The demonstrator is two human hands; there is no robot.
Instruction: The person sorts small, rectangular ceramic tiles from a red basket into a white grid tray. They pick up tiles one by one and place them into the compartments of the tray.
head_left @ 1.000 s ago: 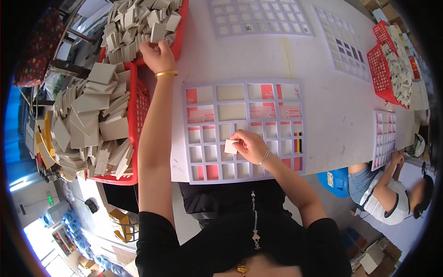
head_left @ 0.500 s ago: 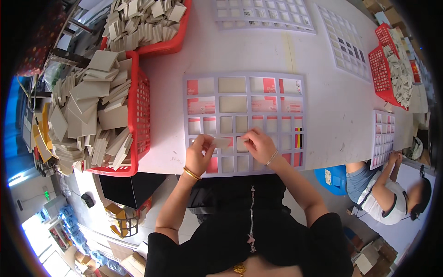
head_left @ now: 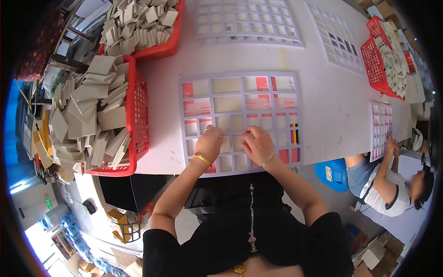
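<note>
A white gridded frame point(head_left: 210, 106) lies on the table before me, its cells backed by pink-and-white printed sheets. Flat grey board pieces fill several cells, including a large grey piece point(head_left: 227, 104) in the second column. My left hand point(head_left: 209, 144) is closed over the lower left-middle cells, its fingertips bunched at the edge of a small grey board piece point(head_left: 224, 145); the fingers partly hide it. To its right, my right hand point(head_left: 258, 147) rests over the frame with bent fingers slightly apart and nothing visible between them.
Red baskets heaped with grey board pieces stand at the left, one nearer basket point(head_left: 138, 115) and one farther basket point(head_left: 171, 44). More gridded frames point(head_left: 249, 44) lie across the table. Another red basket point(head_left: 374, 64) is at far right, near a seated person point(head_left: 385, 184) handling a smaller frame point(head_left: 381, 131).
The small grey piece under my left hand has gone from raised and tilted to lying lower in its cell. My right hand's pinch has loosened. The view has shifted slightly.
</note>
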